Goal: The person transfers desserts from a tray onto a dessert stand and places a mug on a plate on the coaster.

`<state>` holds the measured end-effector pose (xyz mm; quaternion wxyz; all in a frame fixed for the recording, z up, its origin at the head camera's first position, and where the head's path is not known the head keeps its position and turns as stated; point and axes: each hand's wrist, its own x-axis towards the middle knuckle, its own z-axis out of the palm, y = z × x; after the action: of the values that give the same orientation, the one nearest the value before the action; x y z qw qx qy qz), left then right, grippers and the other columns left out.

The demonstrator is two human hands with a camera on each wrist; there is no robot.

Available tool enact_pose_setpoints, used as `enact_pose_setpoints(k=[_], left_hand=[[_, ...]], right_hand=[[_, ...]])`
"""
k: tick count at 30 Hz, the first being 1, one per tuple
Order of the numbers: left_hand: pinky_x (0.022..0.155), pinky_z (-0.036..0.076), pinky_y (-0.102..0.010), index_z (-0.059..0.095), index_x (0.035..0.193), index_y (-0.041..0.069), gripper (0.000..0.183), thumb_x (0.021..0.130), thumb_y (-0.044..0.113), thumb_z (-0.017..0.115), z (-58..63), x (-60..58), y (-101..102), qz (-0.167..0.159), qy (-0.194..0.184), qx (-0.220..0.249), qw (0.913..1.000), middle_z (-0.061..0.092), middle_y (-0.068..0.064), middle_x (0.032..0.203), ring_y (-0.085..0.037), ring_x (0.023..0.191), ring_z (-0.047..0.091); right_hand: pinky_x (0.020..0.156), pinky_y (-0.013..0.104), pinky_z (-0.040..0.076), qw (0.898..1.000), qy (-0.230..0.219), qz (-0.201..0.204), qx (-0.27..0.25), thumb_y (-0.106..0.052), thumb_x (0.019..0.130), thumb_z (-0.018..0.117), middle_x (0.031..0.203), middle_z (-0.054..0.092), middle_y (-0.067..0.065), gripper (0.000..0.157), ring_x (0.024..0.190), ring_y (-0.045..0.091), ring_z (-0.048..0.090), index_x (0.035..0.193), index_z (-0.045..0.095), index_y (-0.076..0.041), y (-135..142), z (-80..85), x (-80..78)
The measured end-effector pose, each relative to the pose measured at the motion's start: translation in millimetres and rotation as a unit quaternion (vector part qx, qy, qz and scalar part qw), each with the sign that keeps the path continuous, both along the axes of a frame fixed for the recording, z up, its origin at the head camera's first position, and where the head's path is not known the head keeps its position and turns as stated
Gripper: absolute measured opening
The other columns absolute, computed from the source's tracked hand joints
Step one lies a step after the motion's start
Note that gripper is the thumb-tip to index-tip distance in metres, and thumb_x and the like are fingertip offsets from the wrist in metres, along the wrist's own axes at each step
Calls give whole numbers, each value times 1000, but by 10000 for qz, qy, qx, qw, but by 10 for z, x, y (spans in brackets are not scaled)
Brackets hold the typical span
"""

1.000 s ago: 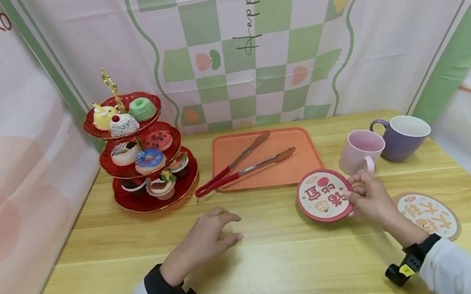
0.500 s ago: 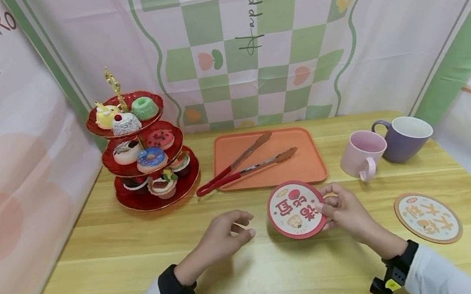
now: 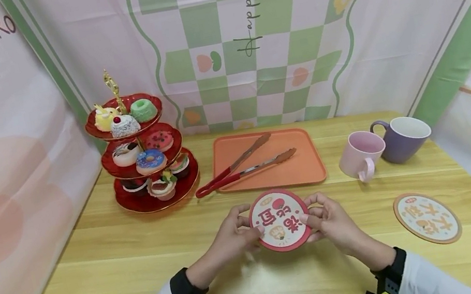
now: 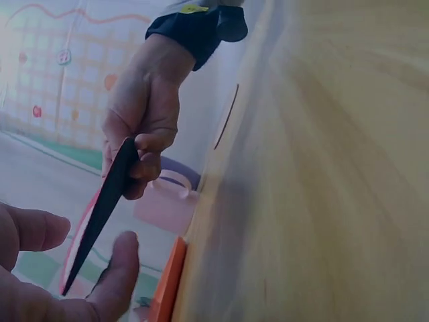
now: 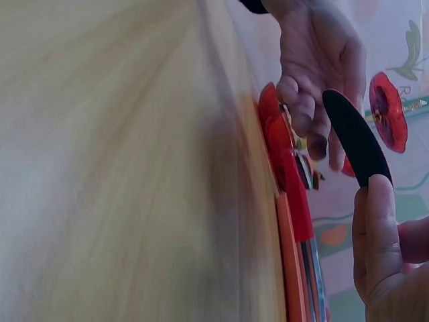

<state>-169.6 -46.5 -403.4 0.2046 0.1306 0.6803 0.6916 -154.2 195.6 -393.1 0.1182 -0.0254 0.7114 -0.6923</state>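
A round coaster (image 3: 279, 221) with a red rim, white printed face and dark underside is held above the table between the two hands. My right hand (image 3: 336, 221) pinches its right edge, thumb on the printed face and fingers beneath. At the left edge is my left hand (image 3: 232, 237), its thumb tip overlapping the rim in the head view. In the left wrist view its thumb and fingers (image 4: 120, 275) stand spread on either side of the coaster, with a gap visible. A second coaster (image 3: 428, 218), with an orange-brown rim, lies flat on the table at the right.
A three-tier red stand (image 3: 160, 202) with toy cakes and donuts stands at the back left. Red-handled tongs (image 3: 240, 173) lie across an orange tray (image 3: 308, 155). A pink mug (image 3: 360, 156) and a purple mug (image 3: 404, 141) stand at the back right.
My right hand has carried the red-rimmed coaster leftward from near the pink mug to the middle. My left hand has moved right to meet its left edge.
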Motion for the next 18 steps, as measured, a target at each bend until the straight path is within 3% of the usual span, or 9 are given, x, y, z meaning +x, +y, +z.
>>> enact_pose_setpoints(k=[5, 9, 18], left_hand=[[64, 53, -35, 33, 129, -2, 50, 87, 0, 61, -18, 0, 28, 258, -427, 227, 9985, 56, -16, 101, -24, 80, 62], [59, 51, -29, 35, 123, -1, 44, 87, -4, 60, -31, 4, 32, 482, -387, 176, 9979, 57, -15, 100, -23, 79, 61], [55, 47, -29, 35, 123, 2, 41, 89, -4, 58, -43, 5, 4, 514, -460, 61, 9976, 57, -14, 102, -22, 78, 60]], right_hand=[[54, 36, 53, 9996, 58, 160, -214, 4, 92, 51, 83, 61, 14, 26, 65, 21, 64, 111, 35, 8, -78, -23, 30], [54, 33, 52, 9994, 18, 200, -294, 3, 91, 53, 81, 60, 12, 26, 63, 19, 63, 110, 35, 7, -112, -44, 36], [54, 32, 52, 9993, -166, 248, -213, 0, 92, 54, 85, 62, 11, 29, 63, 19, 64, 112, 35, 7, -129, -100, 30]])
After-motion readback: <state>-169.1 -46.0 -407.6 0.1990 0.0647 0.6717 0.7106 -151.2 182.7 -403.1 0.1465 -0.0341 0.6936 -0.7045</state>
